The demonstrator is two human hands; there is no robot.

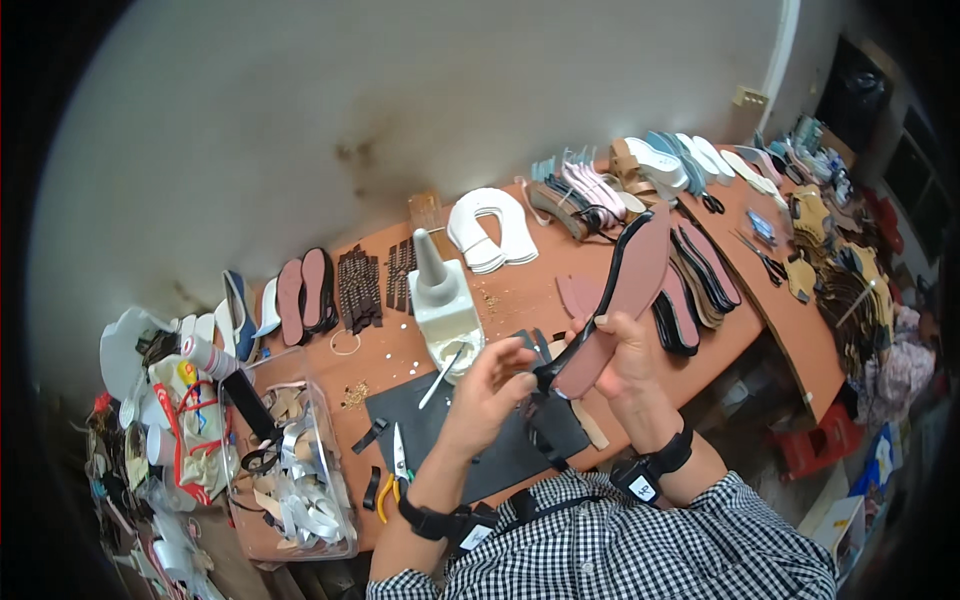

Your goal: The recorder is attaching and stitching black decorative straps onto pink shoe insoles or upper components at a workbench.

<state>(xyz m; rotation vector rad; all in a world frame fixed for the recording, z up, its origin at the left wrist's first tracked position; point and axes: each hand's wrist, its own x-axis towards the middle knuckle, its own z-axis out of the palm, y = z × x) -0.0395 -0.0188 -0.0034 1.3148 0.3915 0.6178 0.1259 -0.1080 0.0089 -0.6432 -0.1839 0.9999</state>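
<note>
My right hand point(632, 372) grips a shoe sole point(640, 262) with a pink top and black edging, its thumb on the pink face. The sole is held tilted above the table, one end up and away from me. Beside its lower end, my left hand point(488, 392) has bent fingers with a gap between thumb and forefinger. Its fingertips are close to the black edging; whether they touch is unclear. Under my hands lies a dark mat point(400, 405). A white holder point(445, 310) with a grey cone stands behind the mat, a brush point(440, 378) resting in its tray.
Several pink-topped soles point(706, 265) lie at the right. White U-shaped pieces point(490, 232) and brown woven straps point(360, 290) lie along the back. Scissors point(400, 450) and yellow-handled pliers point(385, 497) are near the front edge. A clear bin of scraps point(345, 520) stands left.
</note>
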